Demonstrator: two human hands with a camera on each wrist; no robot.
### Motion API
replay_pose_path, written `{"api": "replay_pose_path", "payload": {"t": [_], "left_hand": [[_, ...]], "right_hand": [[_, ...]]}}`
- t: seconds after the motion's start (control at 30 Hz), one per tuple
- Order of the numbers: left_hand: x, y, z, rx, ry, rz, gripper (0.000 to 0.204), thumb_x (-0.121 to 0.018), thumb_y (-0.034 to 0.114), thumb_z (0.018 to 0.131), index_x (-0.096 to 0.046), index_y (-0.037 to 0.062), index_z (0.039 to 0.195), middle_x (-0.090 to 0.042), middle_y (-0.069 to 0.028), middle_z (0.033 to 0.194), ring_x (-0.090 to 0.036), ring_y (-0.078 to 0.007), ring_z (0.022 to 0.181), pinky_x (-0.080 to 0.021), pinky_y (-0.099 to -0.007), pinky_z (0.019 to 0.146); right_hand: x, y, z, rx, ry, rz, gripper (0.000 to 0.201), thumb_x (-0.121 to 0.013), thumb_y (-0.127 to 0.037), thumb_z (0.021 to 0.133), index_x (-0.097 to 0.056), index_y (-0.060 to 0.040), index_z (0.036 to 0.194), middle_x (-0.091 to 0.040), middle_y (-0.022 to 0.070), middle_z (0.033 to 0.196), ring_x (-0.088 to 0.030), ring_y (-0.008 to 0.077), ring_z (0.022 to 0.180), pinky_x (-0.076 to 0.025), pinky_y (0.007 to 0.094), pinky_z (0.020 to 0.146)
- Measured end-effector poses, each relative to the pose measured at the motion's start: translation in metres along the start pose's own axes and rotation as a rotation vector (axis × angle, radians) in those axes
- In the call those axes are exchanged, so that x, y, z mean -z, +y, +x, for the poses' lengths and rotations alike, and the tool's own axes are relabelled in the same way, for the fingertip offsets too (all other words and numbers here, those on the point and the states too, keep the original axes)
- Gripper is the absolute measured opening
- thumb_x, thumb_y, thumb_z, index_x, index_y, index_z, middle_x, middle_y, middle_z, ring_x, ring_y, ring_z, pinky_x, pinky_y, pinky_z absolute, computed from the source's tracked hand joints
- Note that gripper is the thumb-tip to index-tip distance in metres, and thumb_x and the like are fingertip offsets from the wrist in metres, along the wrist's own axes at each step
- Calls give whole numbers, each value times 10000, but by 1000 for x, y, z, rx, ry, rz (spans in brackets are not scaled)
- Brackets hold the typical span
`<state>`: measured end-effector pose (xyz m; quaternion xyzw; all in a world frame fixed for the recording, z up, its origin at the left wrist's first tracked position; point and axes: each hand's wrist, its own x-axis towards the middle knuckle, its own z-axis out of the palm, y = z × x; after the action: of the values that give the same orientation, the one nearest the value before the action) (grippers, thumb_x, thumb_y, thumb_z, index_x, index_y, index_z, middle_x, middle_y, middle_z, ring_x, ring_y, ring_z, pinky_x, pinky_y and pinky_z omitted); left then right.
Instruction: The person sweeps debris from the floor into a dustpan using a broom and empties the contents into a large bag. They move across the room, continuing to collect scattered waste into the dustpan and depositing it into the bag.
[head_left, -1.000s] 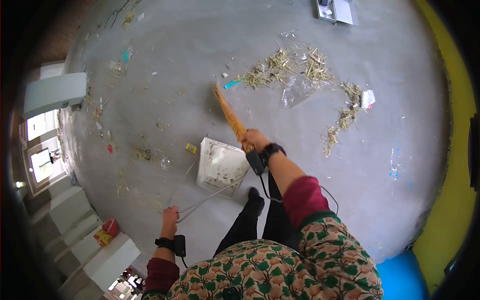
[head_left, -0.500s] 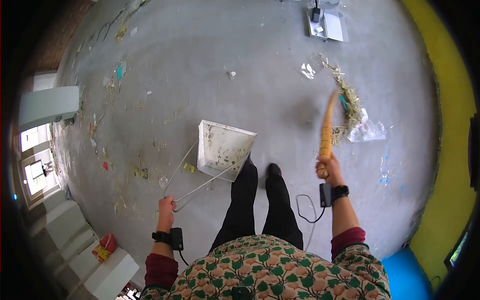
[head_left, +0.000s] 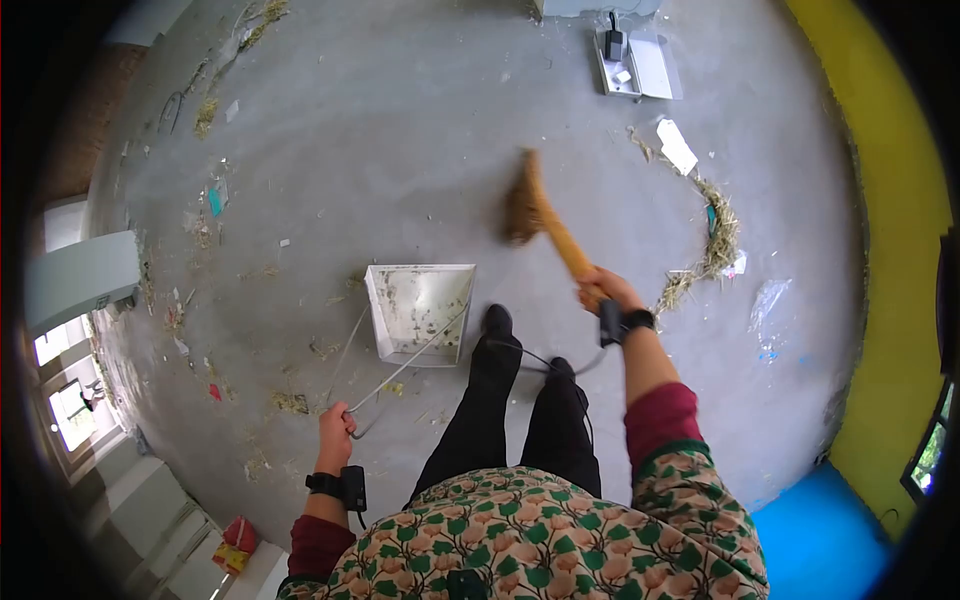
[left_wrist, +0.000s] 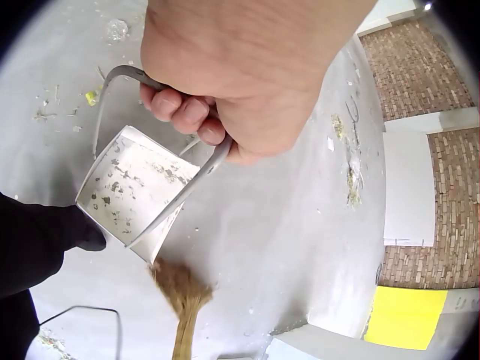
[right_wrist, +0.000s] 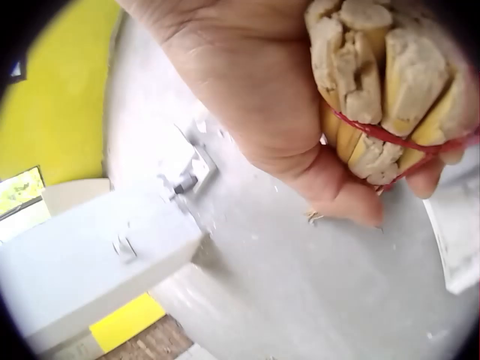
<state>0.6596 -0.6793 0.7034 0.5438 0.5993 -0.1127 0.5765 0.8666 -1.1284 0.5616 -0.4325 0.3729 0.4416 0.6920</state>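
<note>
In the head view my right hand (head_left: 612, 290) grips the handle of a short hand broom (head_left: 562, 238). Its blurred bristles (head_left: 520, 212) are over the floor, up and right of the dustpan. Up close in the right wrist view, the broom's butt end (right_wrist: 375, 67) shows thick bound stalks with red cord around them. My left hand (head_left: 335, 432) holds the wire handle (head_left: 402, 366) of a white dustpan (head_left: 418, 312), fingers curled round the bar. Dark specks dot the pan's inside. In the left wrist view the broom head (left_wrist: 178, 286) overlaps the pan's corner.
A curved strip of straw litter (head_left: 722, 235) lies to the right, with a white paper piece (head_left: 677, 147) above it and clear plastic (head_left: 770, 305) beyond. An open white box (head_left: 640, 70) sits farther off. Scattered scraps (head_left: 290, 402) lie left. My shoes (head_left: 497, 320) stand beside the dustpan.
The broom swung right to the straw, then back left. Straw that was spread in the middle now lies in a strip on the right. The left hand has kept its hold on the dustpan's handle.
</note>
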Motion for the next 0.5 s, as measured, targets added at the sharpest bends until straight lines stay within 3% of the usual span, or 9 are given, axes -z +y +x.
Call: {"api": "replay_pose_path", "payload": {"t": [0.1, 0.2, 0.27, 0.3, 0.33, 0.47, 0.5], "left_hand": [[-10, 11, 6, -23, 20, 72, 219, -476, 97, 662, -364, 80, 475, -306, 3, 429, -288, -93, 357, -221, -233, 349], [-28, 27, 17, -41, 15, 144, 221, -477, 97, 655, -369, 80, 463, -306, 5, 415, -280, -88, 350, -206, -235, 345], [-33, 41, 21, -57, 17, 195, 222, -479, 99, 651, -373, 79, 457, -307, 6, 408, -277, -87, 346, -200, -237, 344], [-37, 51, 21, -53, 15, 198, 217, -481, 102, 648, -378, 78, 458, -309, 7, 405, -281, -88, 344, -197, -240, 342], [-41, 60, 21, -53, 16, 201, 212, -483, 105, 645, -383, 76, 460, -311, 8, 402, -284, -89, 343, -195, -242, 341], [-55, 94, 17, -127, 103, 325, 203, -489, 107, 640, -385, 78, 468, -326, 2, 407, -302, -91, 345, -206, -240, 341], [-66, 105, 7, -101, 151, 340, 199, -488, 106, 639, -384, 79, 471, -337, -4, 413, -313, -93, 349, -216, -240, 341]], "right_hand": [[62, -18, -47, -13, 237, 77, 224, -501, -52, 670, -388, -55, 864, -438, 51, 619, -467, 140, 444, -424, 272, 370], [53, -24, -53, 174, 360, 182, 206, -481, -1, 656, -390, -49, 834, -443, 56, 604, -475, 157, 447, -420, 285, 358], [18, -30, -59, 141, 238, 177, 246, -506, 8, 634, -401, -65, 844, -452, 55, 596, -479, 153, 430, -407, 279, 332], [-21, -44, -70, 136, 194, 200, 265, -507, 11, 632, -402, -76, 860, -447, 47, 590, -475, 146, 423, -401, 269, 329], [-41, -48, -60, 136, 51, 171, 278, -504, 13, 634, -410, -84, 877, -442, 40, 598, -479, 143, 436, -406, 266, 346], [-111, -87, 43, 68, -328, 152, 277, -520, -9, 625, -427, -35, 884, -460, 67, 630, -491, 164, 462, -427, 274, 399], [-124, -104, 71, -9, -319, 98, 244, -531, -20, 622, -434, -26, 846, -469, 71, 619, -494, 168, 461, -430, 277, 402]]}}
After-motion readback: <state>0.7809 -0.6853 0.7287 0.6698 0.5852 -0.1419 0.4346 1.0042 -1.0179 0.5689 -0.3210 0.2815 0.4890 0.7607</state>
